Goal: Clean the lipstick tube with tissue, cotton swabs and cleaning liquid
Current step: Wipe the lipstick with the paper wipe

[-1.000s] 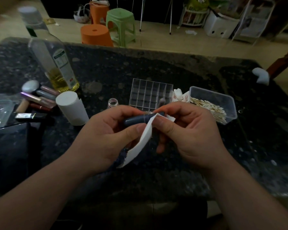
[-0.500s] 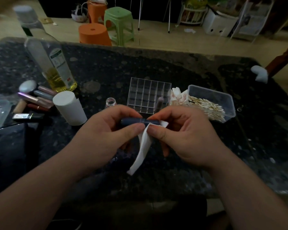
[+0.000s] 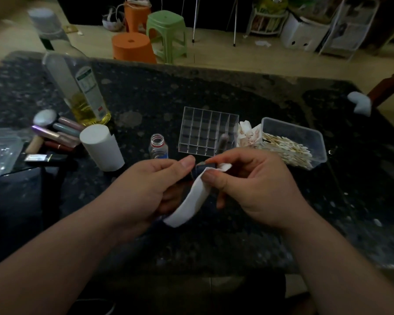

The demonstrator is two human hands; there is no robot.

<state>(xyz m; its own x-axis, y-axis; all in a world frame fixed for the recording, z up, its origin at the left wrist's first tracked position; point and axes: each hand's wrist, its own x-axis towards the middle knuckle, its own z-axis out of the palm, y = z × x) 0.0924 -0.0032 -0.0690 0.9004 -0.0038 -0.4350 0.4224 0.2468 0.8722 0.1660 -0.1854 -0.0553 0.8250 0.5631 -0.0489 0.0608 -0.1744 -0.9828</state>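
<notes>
Mostly hidden: the lipstick tube [image 3: 203, 168] showed only as a short dark stretch between the two thumbs; the rest lay behind the fingers and the tissue.
Left hand: the left hand [image 3: 150, 187] was curled closed around the tube's left part, thumb laid along the top, fingers wrapped underneath and out of sight.
Right hand: the right hand [image 3: 250, 185] pinched the tissue [image 3: 191, 201] against the tube's right end with thumb and forefinger; its other fingers were loosely bent, and whether they touched the tube could not be told.
Tube's axis: it ran roughly left to right between the hands, nearly level; which end was the cap could not be made out.
Tissue: a white strip, folded over the tube at the right thumb, hung down and to the left below the hands.
Beyond the hands: a small open bottle [image 3: 158, 147], a clear gridded organizer [image 3: 205, 130] with one dark tube standing in a near cell, and crumpled tissues beside it.
Beyond the right hand: a clear tub of cotton swabs [image 3: 289, 146].
Beyond the left hand: a white cylinder [image 3: 101, 147], a bottle of yellow liquid [image 3: 82, 94], blurred at its cap, and a cluster of other lipsticks [image 3: 55, 135].
Cut off: a clear plastic item at the left edge, unidentifiable.
</notes>
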